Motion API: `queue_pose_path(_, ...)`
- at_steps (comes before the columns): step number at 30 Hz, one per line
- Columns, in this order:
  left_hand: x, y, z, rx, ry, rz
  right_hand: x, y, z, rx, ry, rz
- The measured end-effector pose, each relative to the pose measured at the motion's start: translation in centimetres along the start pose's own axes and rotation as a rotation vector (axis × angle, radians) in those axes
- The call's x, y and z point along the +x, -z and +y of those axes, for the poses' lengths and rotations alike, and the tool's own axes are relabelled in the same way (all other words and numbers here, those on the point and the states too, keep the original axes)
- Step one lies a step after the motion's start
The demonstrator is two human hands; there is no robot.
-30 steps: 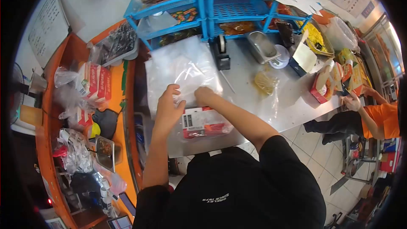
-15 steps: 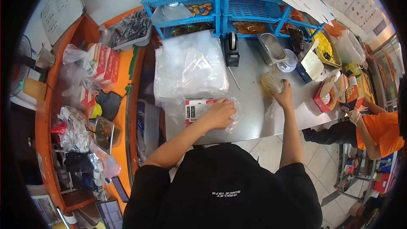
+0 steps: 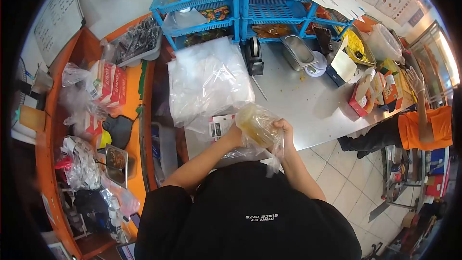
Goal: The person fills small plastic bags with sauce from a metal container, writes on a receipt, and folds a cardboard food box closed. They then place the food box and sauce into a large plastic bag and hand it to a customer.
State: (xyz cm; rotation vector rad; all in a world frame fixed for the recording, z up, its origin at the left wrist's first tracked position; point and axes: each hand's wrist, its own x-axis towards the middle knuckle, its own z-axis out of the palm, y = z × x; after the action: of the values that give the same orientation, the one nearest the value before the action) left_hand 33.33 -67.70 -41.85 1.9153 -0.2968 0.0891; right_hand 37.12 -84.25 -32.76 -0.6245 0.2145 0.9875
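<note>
A clear plastic bag with yellowish contents (image 3: pixel 260 126) is held up close to my body, over the near edge of the metal table. My right hand (image 3: pixel 286 132) grips its right side, with the thumb on top and the plastic tail hanging below. My left hand (image 3: pixel 234 136) presses round the left side; the bag hides most of its fingers. Beneath and left of it lies a red and white printed box (image 3: pixel 220 126) in clear plastic, partly covered by my left hand and the bag.
A stack of clear plastic bags (image 3: pixel 209 79) lies beyond the box. Behind stand a tape dispenser (image 3: pixel 254 58), metal pan (image 3: pixel 299 52), white scale (image 3: pixel 316 66) and blue racks (image 3: pixel 274 13). A red food box (image 3: pixel 362 97) is at right, near a co-worker in orange (image 3: pixel 426 127).
My right hand has brought the yellowish bag from the table's middle toward my body. My left hand has shifted left from the box to this bag. The co-worker's gloved hand has risen.
</note>
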Motion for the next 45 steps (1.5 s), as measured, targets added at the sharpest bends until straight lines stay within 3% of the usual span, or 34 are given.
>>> queue_pose_path(1, 0.6, 0.4, 0.7, 0.314, -0.093, 0.005, 0.5, 1.1, -0.1, -0.061, 0.063, 0.027)
queue_pose_path(2, 0.5, 0.4, 1.4, 0.311, -0.097, 0.005, 0.6, 1.7, -0.3, -0.063, 0.066, 0.03)
queue_pose_path(4, 0.1, 0.4, 2.8, 0.615, 0.053, 0.063, 0.8, 2.7, -0.9, -0.175, 0.203, 0.058)
queue_pose_path(7, 0.2, 0.6, 4.3, 0.795, 0.01, 0.086, 0.5, 3.7, -1.4, -0.203, 0.148, 0.076)
queue_pose_path(8, 0.3, 0.8, 4.2, 0.791, 0.01, 0.083, 0.2, 3.7, -1.5, -0.196, 0.131, 0.107)
queue_pose_path(10, 0.9, 1.7, 3.8, 0.497, 0.225, -0.122, -0.4, 4.4, -2.4, -0.168, 0.118, 0.08)
queue_pose_path(11, 1.0, 2.1, 3.0, 0.495, 0.225, -0.124, -0.5, 5.3, -3.3, -0.262, 0.166, 0.186)
queue_pose_path(13, 0.5, 2.8, 1.4, 0.815, 0.003, -0.355, -1.1, 6.3, -5.0, -0.349, 0.207, 0.297)
queue_pose_path(16, -0.5, 3.5, 2.4, 0.893, 0.087, -0.334, -1.5, 5.2, -7.2, -0.496, 0.148, 0.284)
queue_pose_path(17, -0.2, 3.7, 2.9, 0.893, 0.088, -0.334, -1.3, 5.1, -7.2, -0.708, 0.254, 0.23)
queue_pose_path(18, 0.3, 3.8, 3.3, 0.833, 0.12, -0.437, -1.2, 4.9, -7.2, -0.92, 0.357, 0.172)
queue_pose_path(19, 0.7, 4.2, 4.0, 0.771, 0.154, -0.538, -2.1, 1.7, -6.7, -1.159, 0.437, 0.252)
queue_pose_path(20, 1.0, 5.0, 5.3, 0.77, 0.158, -0.537, -2.9, -0.8, -6.1, -1.16, 0.433, 0.249)
queue_pose_path(22, 1.6, 6.8, 7.8, 0.287, 0.596, -0.599, -3.8, -4.1, -4.6, -1.64, 0.78, 0.253)
queue_pose_path(23, 1.6, 7.2, 7.6, 0.287, 0.599, -0.598, -3.6, -4.6, -3.5, -1.639, 0.778, 0.249)
queue_pose_path(25, 1.1, 8.0, 7.2, -0.354, 0.546, -0.451, -3.5, -5.3, -1.5, -1.373, 0.817, 0.056)
queue_pose_path(26, 0.8, 8.2, 5.5, -0.357, 0.55, -0.446, -3.2, -5.3, -0.5, -1.374, 0.811, 0.051)
queue_pose_path(28, 0.3, 8.6, 1.2, -1.078, 0.407, -0.368, -2.0, -4.3, 1.6, -1.594, 0.992, 0.063)
queue_pose_path(30, 0.7, 9.0, 1.8, -1.103, 0.434, -0.353, -0.6, -2.9, 2.7, -1.593, 0.986, 0.098)
queue_pose_path(32, 1.8, 7.3, 2.6, -0.729, 0.492, -0.196, 0.6, -1.4, 3.4, -1.852, 1.16, -0.067)
queue_pose_path(34, 3.0, 7.2, 4.1, -0.59, 0.524, -0.242, 1.2, -1.7, 4.0, -1.961, 1.147, -0.031)
queue_pose_path(36, 3.8, 7.6, 6.2, -0.455, 0.56, -0.295, 1.5, -2.8, 3.5, -2.244, 0.818, -0.012)
queue_pose_path(37, 4.1, 7.9, 7.3, -0.353, 0.502, -0.326, 1.8, -2.9, 3.2, -2.247, 0.813, -0.011)
queue_pose_path(39, 4.6, 7.5, 7.3, -0.27, 0.433, -0.383, 2.9, -3.3, 2.1, -2.372, 0.451, -0.303)
queue_pose_path(40, 4.7, 7.3, 7.5, -0.271, 0.432, -0.386, 3.9, -3.4, 1.6, -2.372, 0.45, -0.3)
queue_pose_path(42, 4.7, 6.9, 8.1, -0.352, 0.398, -0.27, 6.6, -2.8, 0.6, -2.107, -0.125, -0.352)
queue_pose_path(43, 4.7, 7.0, 8.4, -0.352, 0.398, -0.273, 7.3, -3.8, 0.1, -2.035, -0.219, -0.364)
queue_pose_path(44, 4.7, 7.5, 8.6, -0.357, 0.36, -0.147, 6.8, -4.3, 0.7, -2.036, -0.213, -0.366)
queue_pose_path(45, 4.8, 8.0, 8.7, -0.364, 0.319, -0.019, 5.7, -4.7, 1.4, -2.266, -0.11, -0.198)
